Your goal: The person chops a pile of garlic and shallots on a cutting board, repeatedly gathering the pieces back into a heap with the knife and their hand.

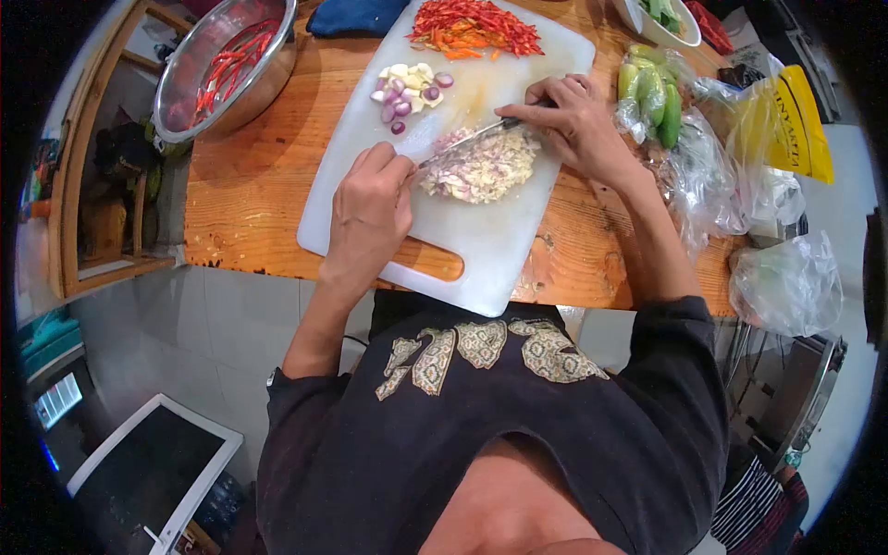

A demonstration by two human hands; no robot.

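Observation:
A knife point(474, 138) lies across the near side of a pile of chopped shallot and garlic point(490, 171) on the white cutting board point(435, 264). Its one end is in the closed fingers of my left hand point(373, 199). At its other end, my right hand point(578, 120) pinches the knife between thumb and fingers. Behind the pile, to the left, are peeled garlic cloves point(421, 76) and whole shallots point(396, 97). Cut red and orange chilies point(476, 28) are heaped at the board's far end.
A metal bowl point(282, 79) with red chilies stands at the left beside a blue cloth point(351, 17). At the right are bagged green vegetables point(652, 92), clear plastic bags point(694, 166), a yellow package point(797, 125) and a white bowl point(683, 32) of greens.

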